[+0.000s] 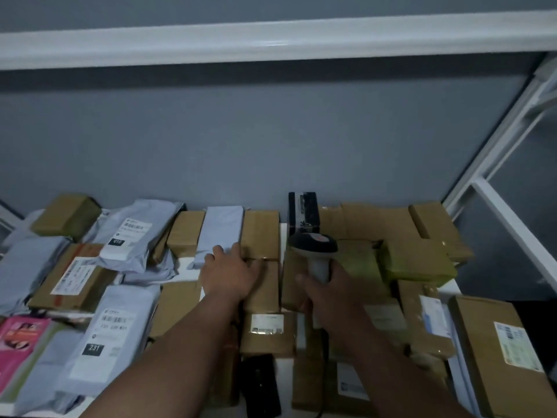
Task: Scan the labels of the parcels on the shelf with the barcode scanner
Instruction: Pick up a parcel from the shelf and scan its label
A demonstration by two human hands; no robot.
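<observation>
- One barcode scanner (313,245), grey plastic with a dark head, gripped by the right hand (324,292) above mid-shelf parcels.
- Left hand (230,274) lies flat, fingers straight, on a grey poly mailer (221,230).
- Brown taped cartons and grey bags crowd the white shelf (449,286); exact count unclear.

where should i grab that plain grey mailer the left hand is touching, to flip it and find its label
Probably pinch the grey mailer by its near short edge, coming from the front. It lies flat and lengthwise between two brown boxes, so its long sides are boxed in. The left hand already rests at that near end; the right hand holds the barcode scanner.
</observation>
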